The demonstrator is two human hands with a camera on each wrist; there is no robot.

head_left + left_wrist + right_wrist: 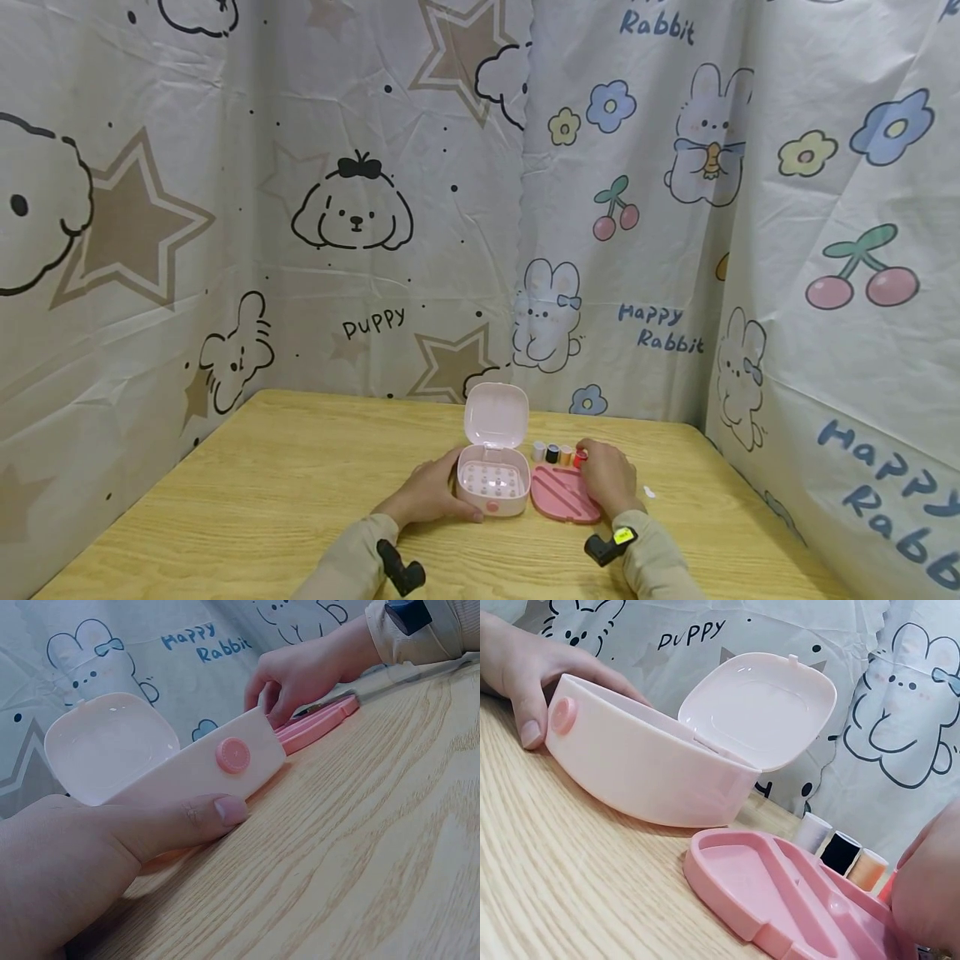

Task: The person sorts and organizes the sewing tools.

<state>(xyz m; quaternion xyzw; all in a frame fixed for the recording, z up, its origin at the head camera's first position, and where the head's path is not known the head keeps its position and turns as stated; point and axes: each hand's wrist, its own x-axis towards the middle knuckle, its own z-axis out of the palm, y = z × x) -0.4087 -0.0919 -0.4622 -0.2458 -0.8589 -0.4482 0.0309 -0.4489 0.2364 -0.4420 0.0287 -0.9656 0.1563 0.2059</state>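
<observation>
We saw the red spool [580, 459] at the fingertips of the right hand [610, 482], which seemed to pinch it, though the hand partly hid it. We judged it light and stiff, smooth at the ends, best held round its sides. Just left of that grip stood white, black and orange spools [841, 852]; nearer the wrist lay the pink tray [739, 874]. Farther left, the left hand [431, 493] gripped the open box [652, 772], probably light plastic, thumb along its front.

In the head view, the left hand [427, 492] is between six and seven o'clock, thumb [195, 819] extended; the right hand [609, 477], near five o'clock, has bent fingers [262, 684].
</observation>
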